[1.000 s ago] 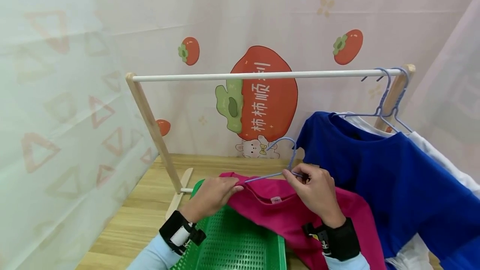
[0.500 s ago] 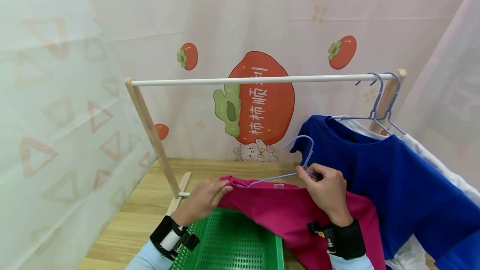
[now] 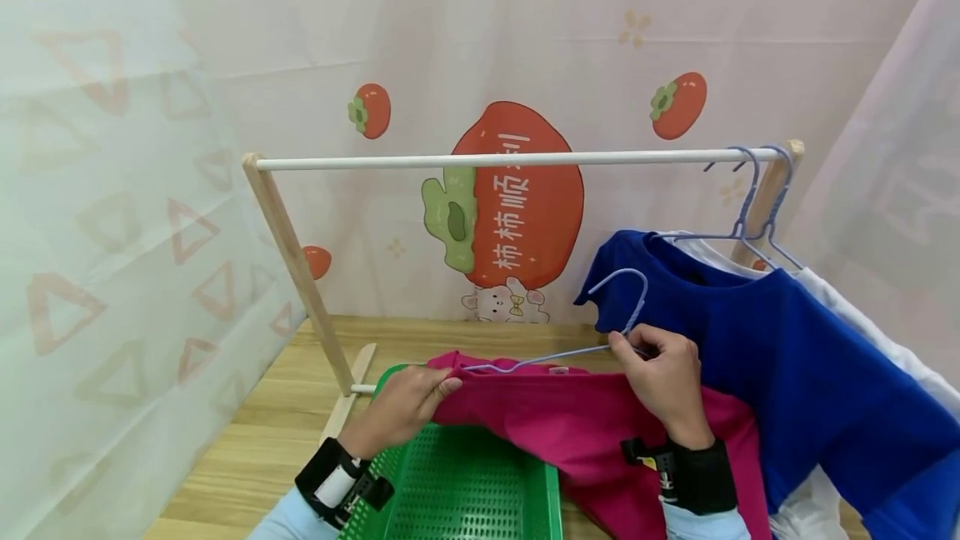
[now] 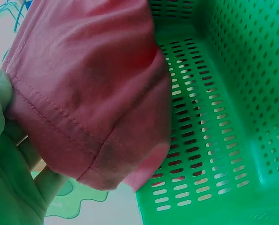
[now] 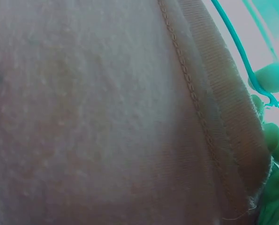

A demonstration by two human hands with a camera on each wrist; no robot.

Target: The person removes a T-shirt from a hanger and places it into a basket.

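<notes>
Pink shirt (image 3: 540, 407) and hanger (image 3: 562, 354) are held together

The left hand (image 3: 401, 407) pinches the pink shirt between thumb and fingers. The right hand (image 3: 663, 377) pinches the hanger near its middle; one hanger arm runs along the shirt toward the left hand. Below, between both hands, there is a green basket (image 3: 553, 498). Right of them hang a blue shirt (image 3: 705, 332) and a white shirt (image 3: 813, 511).

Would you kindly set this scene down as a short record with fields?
Left hand: pinches the pink shirt near its neckline
Right hand: pinches the loose hanger, which is off the rack
White rail: two hangers near its right end
Hung there: blue shirt in front, white shirt behind
Green basket: partly beneath the pink shirt
</notes>
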